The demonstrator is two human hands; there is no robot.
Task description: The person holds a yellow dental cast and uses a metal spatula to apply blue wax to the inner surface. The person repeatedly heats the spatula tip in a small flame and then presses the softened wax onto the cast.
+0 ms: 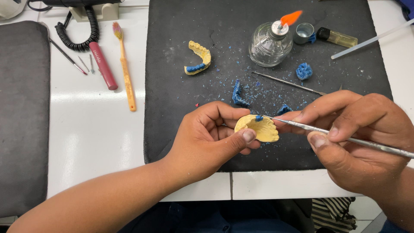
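My left hand (211,138) grips a yellow dental cast (258,128) between thumb and fingers, just above a black mat (172,108). A dab of blue wax sits on the cast's top edge. My right hand (358,138) holds a thin metal carving tool (336,133) like a pen, its tip touching the blue wax on the cast. A second yellow cast (199,57) with blue wax lies farther back on the mat.
A lit glass spirit lamp (271,43) burns at the mat's back, beside a small metal cap (305,31) and a lighter (337,37). Blue wax lumps (304,71), shavings and another metal tool (289,83) lie on the mat. A toothbrush (125,64), red pen (102,64) and coiled cord (82,30) lie left.
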